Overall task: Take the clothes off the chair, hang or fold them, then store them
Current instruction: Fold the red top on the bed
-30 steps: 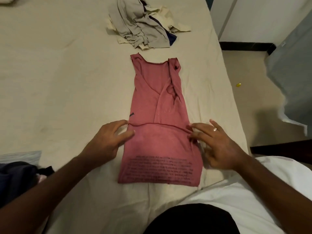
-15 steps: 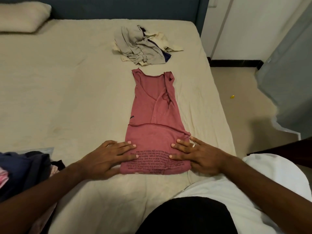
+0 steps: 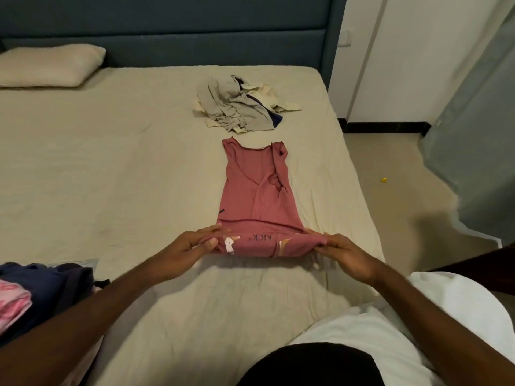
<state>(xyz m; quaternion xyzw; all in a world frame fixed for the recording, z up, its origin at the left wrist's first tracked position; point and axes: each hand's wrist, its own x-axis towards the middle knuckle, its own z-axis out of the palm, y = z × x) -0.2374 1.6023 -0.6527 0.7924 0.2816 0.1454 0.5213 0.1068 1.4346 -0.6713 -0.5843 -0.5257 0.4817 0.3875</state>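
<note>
Pinching the near edge of the pink tank top (image 3: 257, 196) from both sides: left hand (image 3: 185, 250) grips one corner, right hand (image 3: 347, 253) the other, lifting that end off the beige bed sheet (image 3: 111, 174). Beyond lies a crumpled grey-and-cream clothes pile (image 3: 239, 104).

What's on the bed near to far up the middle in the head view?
Pink printed top's near fold, pinched by left hand and right hand → pink top's flat body → crumpled grey and cream clothes pile → dark teal padded headboard.
</note>
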